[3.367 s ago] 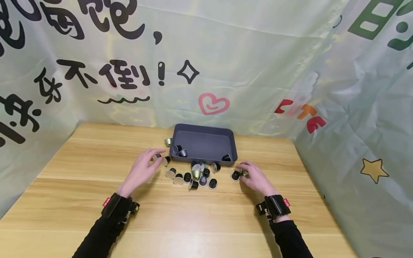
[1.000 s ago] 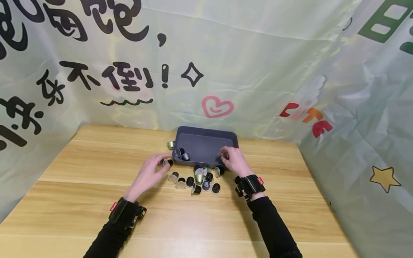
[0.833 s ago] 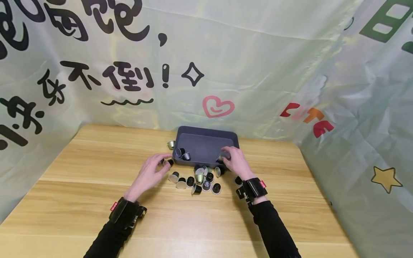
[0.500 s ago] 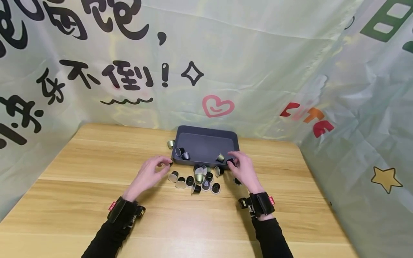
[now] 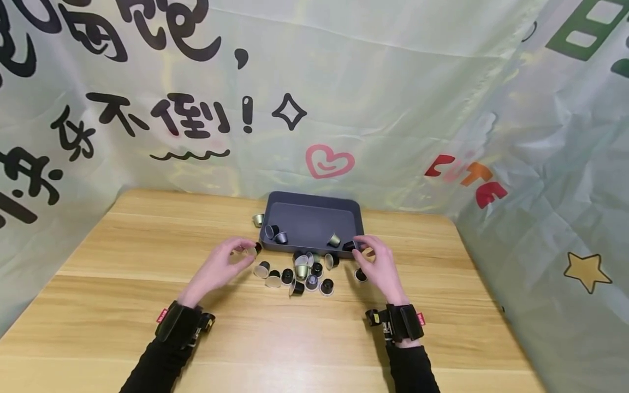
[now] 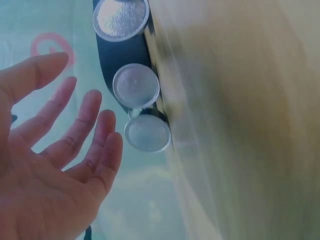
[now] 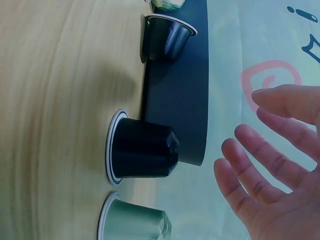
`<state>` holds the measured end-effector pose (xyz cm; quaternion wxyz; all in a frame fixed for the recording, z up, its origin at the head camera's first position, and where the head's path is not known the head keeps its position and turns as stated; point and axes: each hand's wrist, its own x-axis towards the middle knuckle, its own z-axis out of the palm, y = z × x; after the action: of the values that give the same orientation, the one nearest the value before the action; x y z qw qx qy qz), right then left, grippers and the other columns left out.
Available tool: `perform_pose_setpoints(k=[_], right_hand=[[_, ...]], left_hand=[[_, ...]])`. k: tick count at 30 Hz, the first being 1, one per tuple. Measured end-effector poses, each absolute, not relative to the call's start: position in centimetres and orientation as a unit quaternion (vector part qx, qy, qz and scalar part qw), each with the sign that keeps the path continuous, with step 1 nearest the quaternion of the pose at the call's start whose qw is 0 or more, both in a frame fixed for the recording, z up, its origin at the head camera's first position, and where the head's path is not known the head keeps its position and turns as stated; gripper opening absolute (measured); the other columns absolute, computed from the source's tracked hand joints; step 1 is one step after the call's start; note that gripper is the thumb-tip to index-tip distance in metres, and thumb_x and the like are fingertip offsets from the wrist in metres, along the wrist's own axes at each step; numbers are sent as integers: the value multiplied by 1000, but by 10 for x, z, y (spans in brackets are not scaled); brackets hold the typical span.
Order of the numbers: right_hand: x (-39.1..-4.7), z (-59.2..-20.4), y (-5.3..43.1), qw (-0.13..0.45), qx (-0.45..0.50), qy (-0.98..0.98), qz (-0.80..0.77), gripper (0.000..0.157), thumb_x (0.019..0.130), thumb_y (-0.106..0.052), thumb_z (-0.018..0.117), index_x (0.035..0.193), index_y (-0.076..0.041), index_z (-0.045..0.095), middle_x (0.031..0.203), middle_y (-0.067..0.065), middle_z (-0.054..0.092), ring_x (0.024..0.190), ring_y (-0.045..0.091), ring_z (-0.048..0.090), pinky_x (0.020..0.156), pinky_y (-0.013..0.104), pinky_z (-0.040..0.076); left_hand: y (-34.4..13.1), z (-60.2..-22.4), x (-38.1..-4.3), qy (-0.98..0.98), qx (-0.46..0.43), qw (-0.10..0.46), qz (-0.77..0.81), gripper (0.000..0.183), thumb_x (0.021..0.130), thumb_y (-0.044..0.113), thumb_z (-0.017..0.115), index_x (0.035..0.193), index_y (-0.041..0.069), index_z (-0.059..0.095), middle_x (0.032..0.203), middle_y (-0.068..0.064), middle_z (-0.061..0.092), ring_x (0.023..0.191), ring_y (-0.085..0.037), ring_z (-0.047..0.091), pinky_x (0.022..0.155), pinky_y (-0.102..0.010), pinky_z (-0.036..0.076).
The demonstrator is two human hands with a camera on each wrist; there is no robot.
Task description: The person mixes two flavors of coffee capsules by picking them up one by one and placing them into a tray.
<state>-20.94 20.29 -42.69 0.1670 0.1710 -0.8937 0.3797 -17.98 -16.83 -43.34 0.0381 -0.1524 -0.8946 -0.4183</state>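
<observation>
My left hand and right hand are relaxed, empty; I judge tray loading underway, next calling for pinching a loose pod.

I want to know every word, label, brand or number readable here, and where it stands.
"不倒!": black characters on the cloth backdrop.
Other black characters: slanted or cut off, not surely readable.
Coloured letters, backdrop's right part: orange "T"; the rest unclear.
Red wrist-strap tags: too small to read.
Capsules: no readable text.
</observation>
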Motion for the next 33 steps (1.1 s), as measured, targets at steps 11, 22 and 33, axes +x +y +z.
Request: perform_pose_setpoints(k=[11, 22, 33], right_hand=[[-210, -423, 203, 171, 169, -891, 384, 31, 88, -2, 71, 120, 0, 69, 118, 19, 71, 100, 36, 65, 79, 52, 58], [-208, -427, 203, 169, 169, -892, 384, 31, 90, -4, 71, 120, -1, 69, 119, 18, 71, 100, 36, 64, 80, 51, 57], [-208, -425, 201, 169, 172, -888, 392, 30, 89, -3, 71, 119, -2, 69, 120, 17, 71, 100, 36, 64, 80, 50, 57]], left_hand=[[-175, -427, -201, -905, -118, 41, -406, 48, 96, 12, 63, 139, -3, 50, 140, -29, 55, 124, -47, 54, 107, -64, 44], [-170, -417, -259, -922, -98, -26, -375, 56, 92, 7, 63, 145, -4, 45, 146, -32, 48, 133, -51, 46, 111, -63, 41], [-159, -420, -283, -913, -85, -65, -394, 61, 85, -1, 64, 143, -7, 46, 142, -35, 51, 130, -52, 49, 108, -59, 45]])
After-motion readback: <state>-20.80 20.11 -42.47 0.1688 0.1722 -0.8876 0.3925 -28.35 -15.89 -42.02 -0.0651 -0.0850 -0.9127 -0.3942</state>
